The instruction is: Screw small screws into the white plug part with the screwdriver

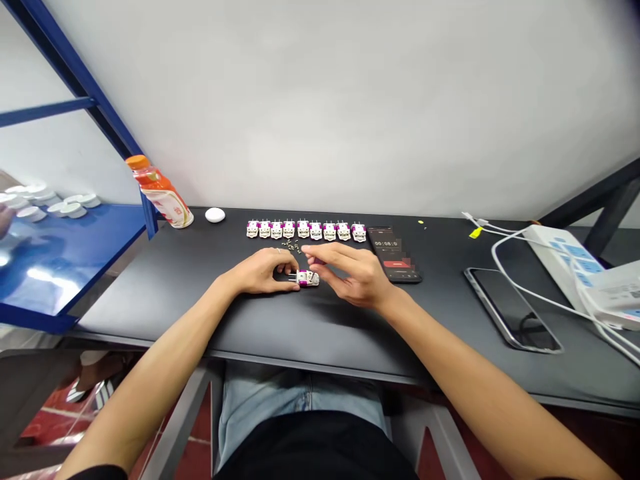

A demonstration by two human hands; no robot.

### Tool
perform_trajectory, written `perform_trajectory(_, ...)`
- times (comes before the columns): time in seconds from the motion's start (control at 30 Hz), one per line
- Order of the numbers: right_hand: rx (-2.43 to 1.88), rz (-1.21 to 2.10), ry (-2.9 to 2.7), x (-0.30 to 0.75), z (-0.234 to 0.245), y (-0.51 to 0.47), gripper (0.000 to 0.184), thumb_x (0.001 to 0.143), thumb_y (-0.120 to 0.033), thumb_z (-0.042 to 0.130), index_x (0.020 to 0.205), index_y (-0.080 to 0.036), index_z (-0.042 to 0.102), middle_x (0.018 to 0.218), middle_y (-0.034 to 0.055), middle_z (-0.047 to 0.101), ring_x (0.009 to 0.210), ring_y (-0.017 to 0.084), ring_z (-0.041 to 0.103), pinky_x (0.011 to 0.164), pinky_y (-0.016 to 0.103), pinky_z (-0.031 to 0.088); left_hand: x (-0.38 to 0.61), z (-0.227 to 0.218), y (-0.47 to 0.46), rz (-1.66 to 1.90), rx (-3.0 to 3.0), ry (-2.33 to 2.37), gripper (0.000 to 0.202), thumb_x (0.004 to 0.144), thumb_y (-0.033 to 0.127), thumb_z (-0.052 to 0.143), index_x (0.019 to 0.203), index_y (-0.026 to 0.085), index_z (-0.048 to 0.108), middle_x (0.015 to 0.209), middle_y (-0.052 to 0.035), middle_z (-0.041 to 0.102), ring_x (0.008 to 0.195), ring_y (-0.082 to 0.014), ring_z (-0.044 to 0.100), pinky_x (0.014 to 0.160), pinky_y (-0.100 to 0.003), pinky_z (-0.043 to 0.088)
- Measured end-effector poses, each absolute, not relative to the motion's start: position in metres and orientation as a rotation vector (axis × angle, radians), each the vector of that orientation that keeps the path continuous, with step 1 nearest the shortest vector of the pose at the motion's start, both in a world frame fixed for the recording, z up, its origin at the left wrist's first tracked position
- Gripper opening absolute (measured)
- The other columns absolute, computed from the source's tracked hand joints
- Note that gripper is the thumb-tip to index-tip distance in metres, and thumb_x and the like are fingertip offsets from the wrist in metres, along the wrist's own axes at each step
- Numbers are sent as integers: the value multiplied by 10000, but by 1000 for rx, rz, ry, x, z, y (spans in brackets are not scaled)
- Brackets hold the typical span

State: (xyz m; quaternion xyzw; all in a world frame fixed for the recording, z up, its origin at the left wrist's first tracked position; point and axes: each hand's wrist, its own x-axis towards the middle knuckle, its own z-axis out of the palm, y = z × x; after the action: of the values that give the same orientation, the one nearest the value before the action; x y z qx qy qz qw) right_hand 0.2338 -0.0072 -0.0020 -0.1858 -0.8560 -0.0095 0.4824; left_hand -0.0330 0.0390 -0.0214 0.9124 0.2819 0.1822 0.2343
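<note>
One purple-white module (307,278) pinched by my left hand (265,271), long axis sideways; right hand (354,272) at its right end, clasping slim tool (313,275) (mostly hidden).

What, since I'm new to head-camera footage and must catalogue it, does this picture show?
There's no machine: these are a person's bare hands. The single picture comes from a camera on their head, looking forward and down. The left hand steadies a white-and-purple plug insert; the right hand pinches a slim tool, mostly hidden, over it. On the black tabletop stand nine similar inserts in a row, with tiny brass-coloured screws, apparently, scattered in front. Around them are a phone showing a timer, another phone, a white power strip and an orange-capped bottle.
</note>
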Motion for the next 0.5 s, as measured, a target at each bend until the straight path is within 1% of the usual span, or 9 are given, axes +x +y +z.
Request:
perform_trajectory(0.07,-445,51,-2116,233,-2,-8,460,1090,-105,635,1533,-226,668,1288,90,853,1124,188,851,999,303,719,-33,-21,39,504,2507,772,290,949,460,836,1022,194,744,916,-30,733,809,-181,646,767,-305,480)
perform_trajectory(0.1,-443,71,-2111,233,-2,-8,467,1091,-103,634,1536,-240,669,1285,75,857,1127,182,851,1006,296,718,-33,-21,39,501,2505,775,290,952,461,831,1027,195,744,920,-31,737,816,-183,651,768,-307,482)
perform_trajectory(0.17,-447,67,-2065,232,-2,-9,424,1075,-124,686,1472,-268,722,1179,36,879,1009,158,863,917,254,725,-33,-20,38,489,2502,780,291,965,470,816,1046,200,744,940,-35,746,843,-190,664,778,-311,487)
perform_trajectory(0.23,-453,45,-2040,231,-1,-9,380,1060,-154,732,1419,-273,755,1106,25,880,911,147,856,838,237,722,-33,-20,38,484,2499,781,296,970,480,812,1054,204,745,945,-35,748,860,-194,670,786,-315,491)
perform_trajectory(0.27,-451,40,-2050,231,-1,-9,380,1064,-161,727,1428,-266,749,1127,36,877,926,153,855,849,245,723,-33,-20,38,486,2499,778,295,968,480,815,1048,204,746,942,-34,747,857,-194,670,786,-315,492)
perform_trajectory(0.37,-441,59,-2106,231,-1,-9,433,1089,-126,651,1507,-233,691,1263,77,859,1084,182,854,965,290,721,-32,-20,39,490,2502,774,284,959,468,824,1028,202,751,933,-33,744,838,-191,666,776,-314,492)
perform_trajectory(0.4,-444,56,-2104,231,-1,-9,432,1086,-115,647,1500,-232,693,1257,74,861,1080,180,854,959,285,720,-32,-20,39,490,2501,779,284,959,468,823,1031,202,751,935,-33,744,837,-190,664,774,-314,491)
perform_trajectory(0.5,-475,-4,-2047,231,-2,-9,344,1054,-132,723,1375,-248,759,1090,36,876,901,153,851,817,239,712,-33,-20,39,485,2499,787,293,968,475,815,1060,204,752,940,-31,742,844,-190,664,778,-315,488)
